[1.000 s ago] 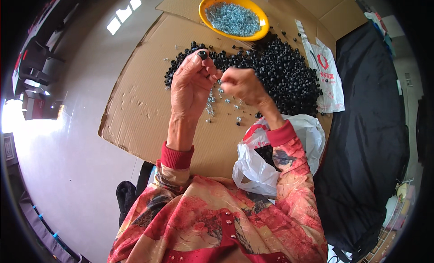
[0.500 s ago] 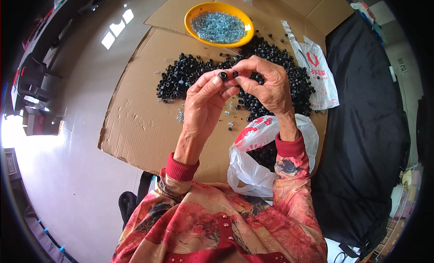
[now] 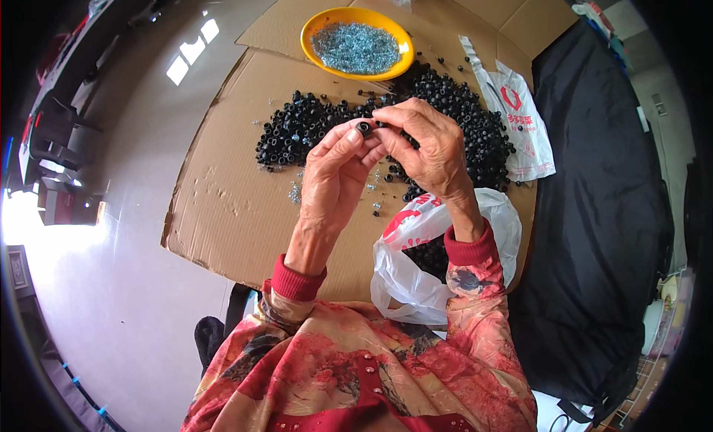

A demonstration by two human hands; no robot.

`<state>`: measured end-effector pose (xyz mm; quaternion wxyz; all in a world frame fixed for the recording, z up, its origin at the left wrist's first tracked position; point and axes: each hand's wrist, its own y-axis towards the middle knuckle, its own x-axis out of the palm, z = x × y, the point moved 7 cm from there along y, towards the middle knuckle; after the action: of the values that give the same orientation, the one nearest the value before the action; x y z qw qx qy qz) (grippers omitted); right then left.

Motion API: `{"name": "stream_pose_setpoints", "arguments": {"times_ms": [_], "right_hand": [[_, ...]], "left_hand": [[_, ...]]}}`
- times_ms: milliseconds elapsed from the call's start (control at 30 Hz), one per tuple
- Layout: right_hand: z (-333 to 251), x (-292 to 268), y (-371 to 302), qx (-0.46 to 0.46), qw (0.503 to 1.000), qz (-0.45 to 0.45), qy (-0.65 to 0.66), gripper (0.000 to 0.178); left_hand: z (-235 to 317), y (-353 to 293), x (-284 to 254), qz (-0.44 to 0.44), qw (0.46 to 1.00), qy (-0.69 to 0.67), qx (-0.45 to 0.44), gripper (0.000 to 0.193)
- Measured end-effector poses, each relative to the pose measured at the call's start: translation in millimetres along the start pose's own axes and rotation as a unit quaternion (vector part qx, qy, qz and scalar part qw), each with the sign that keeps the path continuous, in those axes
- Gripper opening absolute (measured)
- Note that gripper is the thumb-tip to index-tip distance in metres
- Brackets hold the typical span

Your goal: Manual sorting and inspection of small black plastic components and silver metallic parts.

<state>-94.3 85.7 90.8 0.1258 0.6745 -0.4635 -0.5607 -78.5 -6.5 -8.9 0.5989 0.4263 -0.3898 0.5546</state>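
Over the black heap, my left hand (image 3: 332, 164) pinches a hollow, round black plastic cap (image 3: 363, 128) between thumb and fingertips, its opening showing. My right hand (image 3: 437, 151) meets it from the right, thumb and forefinger closed on a small black piece (image 3: 380, 124) that is mostly hidden by the fingers. The fingertips of both hands touch. Beneath them spreads a pile of similar black caps (image 3: 297, 124). Beyond it stands a yellow bowl (image 3: 313, 59) filled with small, shiny bluish-silver parts (image 3: 356, 47), perhaps springs.
Flattened cardboard (image 3: 215, 172) lies under everything. A white plastic bag (image 3: 394, 283) holding black pieces stands open near my right forearm. Another white bag (image 3: 531, 146) lies flat at the right, beside a large black cloth cover (image 3: 587, 209). Loose silvery bits (image 3: 295, 193) lie near my left hand.
My right hand has moved slightly left and down, bringing its small black piece close against the cap in my left hand. The left hand has barely moved.
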Motion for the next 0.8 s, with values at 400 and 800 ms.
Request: {"name": "stream_pose_setpoints", "arguments": {"times_ms": [400, 800], "right_hand": [[-2, -5, 14, 0.071, 0.989, -0.03, 0.126, 0.014], [-13, -4, 17, 0.01, 0.996, -0.074, 0.051, 0.02]], "left_hand": [[1, -1, 4, -0.016, 1.0, 0.001, 0.0, 0.02], [4, -5, 2, 0.007, 0.998, 0.06, 0.004, 0.021]]}}
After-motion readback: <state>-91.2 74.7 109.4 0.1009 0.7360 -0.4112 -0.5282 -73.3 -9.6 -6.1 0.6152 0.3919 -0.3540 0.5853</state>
